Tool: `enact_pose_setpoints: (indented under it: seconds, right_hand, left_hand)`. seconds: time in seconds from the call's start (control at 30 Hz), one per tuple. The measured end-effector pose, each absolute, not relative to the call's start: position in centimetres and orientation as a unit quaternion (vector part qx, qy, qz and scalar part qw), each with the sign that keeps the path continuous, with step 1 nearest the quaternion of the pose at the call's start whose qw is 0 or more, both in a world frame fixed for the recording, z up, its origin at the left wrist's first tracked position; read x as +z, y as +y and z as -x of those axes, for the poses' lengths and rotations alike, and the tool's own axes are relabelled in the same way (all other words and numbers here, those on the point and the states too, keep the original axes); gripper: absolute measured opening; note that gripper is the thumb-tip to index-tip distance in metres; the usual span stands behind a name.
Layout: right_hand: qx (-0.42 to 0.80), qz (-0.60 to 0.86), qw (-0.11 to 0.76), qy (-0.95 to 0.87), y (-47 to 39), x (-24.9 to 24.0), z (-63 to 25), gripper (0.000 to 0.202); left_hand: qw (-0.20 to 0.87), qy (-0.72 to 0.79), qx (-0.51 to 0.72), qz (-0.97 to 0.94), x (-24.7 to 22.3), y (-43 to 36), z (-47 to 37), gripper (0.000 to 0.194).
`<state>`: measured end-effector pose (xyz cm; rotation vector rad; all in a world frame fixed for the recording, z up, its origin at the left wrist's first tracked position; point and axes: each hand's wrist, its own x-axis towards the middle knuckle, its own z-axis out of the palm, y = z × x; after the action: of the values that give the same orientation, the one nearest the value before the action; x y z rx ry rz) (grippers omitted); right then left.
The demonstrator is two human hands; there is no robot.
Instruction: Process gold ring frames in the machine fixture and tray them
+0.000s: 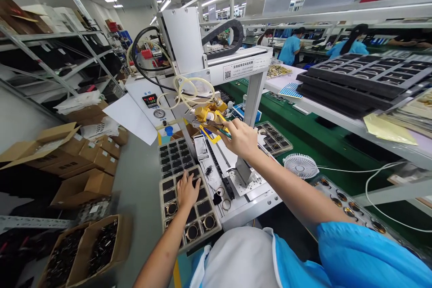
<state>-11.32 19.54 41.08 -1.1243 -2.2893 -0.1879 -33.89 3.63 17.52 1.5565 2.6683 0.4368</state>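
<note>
My right hand (241,138) is closed around a tool with dark green handles (225,133), its tip up against the yellow head (206,112) of a white bench machine (187,38). Lower left, my left hand (187,189) rests with spread fingers on a clear-edged tray (216,224) with dark square compartments. Some compartments of that tray hold round metal rings (192,232). Behind it lies a second compartment tray (175,155). Two loose rings (226,204) and small black bits (209,170) are on the machine's base.
A small white fan (300,165) stands right of the machine, near a tray of parts (274,138). Another ring tray (351,209) lies under my right arm. Stacked black trays (364,83) sit on the right bench. Cardboard boxes (67,153) fill the left floor. People in blue (289,49) sit beyond.
</note>
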Motion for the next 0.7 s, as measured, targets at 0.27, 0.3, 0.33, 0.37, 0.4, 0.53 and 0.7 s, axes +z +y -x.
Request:
enact_pose_setpoints:
  seconds: [0.27, 0.3, 0.33, 0.37, 0.4, 0.53, 0.7]
  right_hand:
    - [-0.032, 0.437, 0.254, -0.862, 18.3, 42.3, 11.1, 0.051]
    - [-0.021, 0.439, 0.241, -0.866, 17.9, 42.9, 10.5, 0.05]
    - [-0.009, 0.441, 0.229, -0.868, 17.4, 43.4, 9.7, 0.048]
    - [0.006, 0.444, 0.222, -0.868, 16.9, 43.7, 8.6, 0.047]
    - [0.027, 0.446, 0.22, -0.867, 16.2, 43.9, 7.2, 0.047]
    - [0.195, 0.394, 0.233, -0.868, 13.2, 41.7, 0.3, 0.047]
    - [0.319, 0.355, 0.126, -0.87, 9.5, 35.2, -7.4, 0.048]
  left_hand:
    - [-0.005, 0.847, 0.2, -0.493, 17.7, 3.5, 33.3, 0.051]
    - [-0.017, 0.845, 0.216, -0.49, 18.4, 3.6, 33.3, 0.049]
    - [-0.033, 0.839, 0.236, -0.488, 19.4, 3.8, 33.2, 0.048]
    - [-0.055, 0.83, 0.26, -0.491, 20.9, 4.0, 33.0, 0.047]
    - [-0.081, 0.816, 0.285, -0.496, 22.9, 4.4, 32.9, 0.046]
    - [-0.207, 0.694, 0.376, -0.578, 34.5, 7.2, 31.6, 0.051]
    - [-0.241, 0.596, 0.319, -0.696, 47.1, 12.5, 30.4, 0.07]
